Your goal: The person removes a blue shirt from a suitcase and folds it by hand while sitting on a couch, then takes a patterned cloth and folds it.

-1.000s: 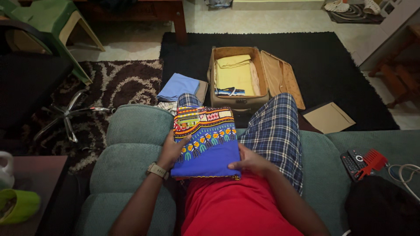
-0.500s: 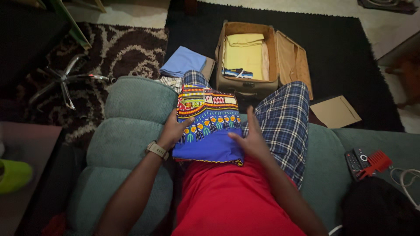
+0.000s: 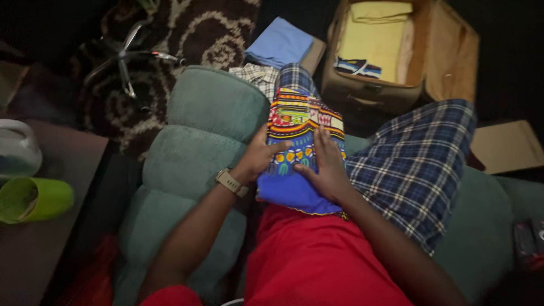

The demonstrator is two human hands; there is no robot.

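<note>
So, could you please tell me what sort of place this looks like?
Probably a living room at home: a green sofa, a patterned rug on the floor, and an open suitcase holding folded clothes.

An open suitcase (image 3: 396, 56) holds yellow cloth (image 3: 374, 34); a green cup (image 3: 34, 198) lies on a side table (image 3: 34, 260)

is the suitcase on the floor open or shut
Open. The suitcase has its lid laid back to the right, and folded yellow cloth shows inside the main compartment.
</note>
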